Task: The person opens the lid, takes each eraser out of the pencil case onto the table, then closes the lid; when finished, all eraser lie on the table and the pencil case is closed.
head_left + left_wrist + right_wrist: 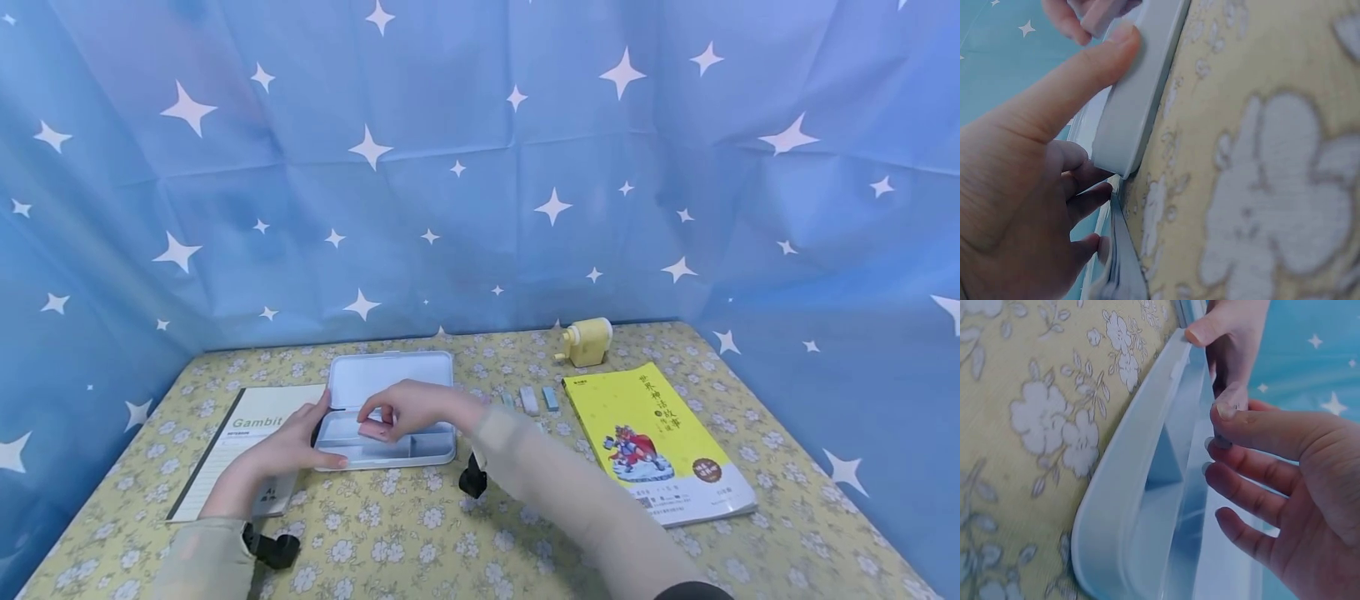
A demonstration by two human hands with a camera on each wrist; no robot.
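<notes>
An open white pencil case (352, 375) lies on the table, its lid raised at the back and its tray split into compartments. My left hand (283, 443) holds the case at its left end, the thumb on the front wall (1132, 119) and the other fingers round the left side. Over the tray, my right hand (411, 408) pinches a small pink eraser (1233, 400) between thumb and fingers. In the right wrist view the eraser is above the compartments, and part of it is covered by the thumb.
A Gambit notebook (243, 425) lies left of the case, partly under the left arm. To the right are several small erasers (528, 401), a yellow book (637, 417) and a yellow pencil sharpener (588, 342). A starry blue curtain (480, 208) hangs behind the table.
</notes>
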